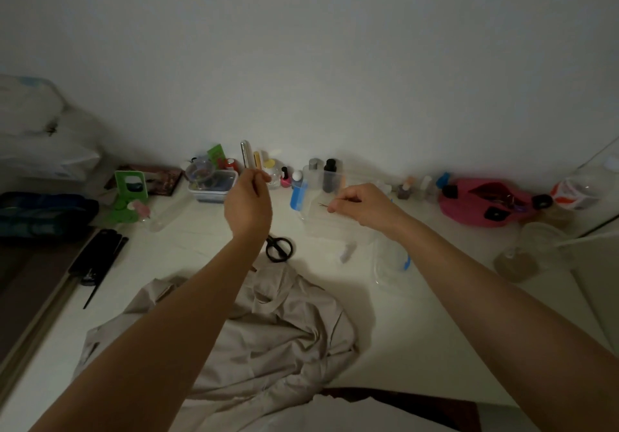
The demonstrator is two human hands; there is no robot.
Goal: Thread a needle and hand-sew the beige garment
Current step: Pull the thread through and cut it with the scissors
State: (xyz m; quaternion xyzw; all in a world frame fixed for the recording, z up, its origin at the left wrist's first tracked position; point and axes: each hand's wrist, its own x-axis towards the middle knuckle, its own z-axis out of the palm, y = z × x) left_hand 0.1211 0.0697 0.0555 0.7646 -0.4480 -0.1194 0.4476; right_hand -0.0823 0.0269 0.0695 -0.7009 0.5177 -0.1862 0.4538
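The left forearm (201,297) hides the scissors (279,248) blades; the needle (322,204) perhaps barely shows.

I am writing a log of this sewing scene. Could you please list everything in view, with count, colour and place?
garment: one, beige, crumpled at the table's near side
scissors: one pair, black, just beyond the garment
needle: one, grey, held up over the box
thread: one thin strand, dark, held up left of the needle; hard to see
box: one, clear, table middle
bottles: several, mixed colours, along the wall
comb: one, black, left table edge
stand: one, green, far left
pouch: one, pink, far right
table: one, white
left hand: raised, fingers pinch the thread
right hand: raised, fingers pinch the needle
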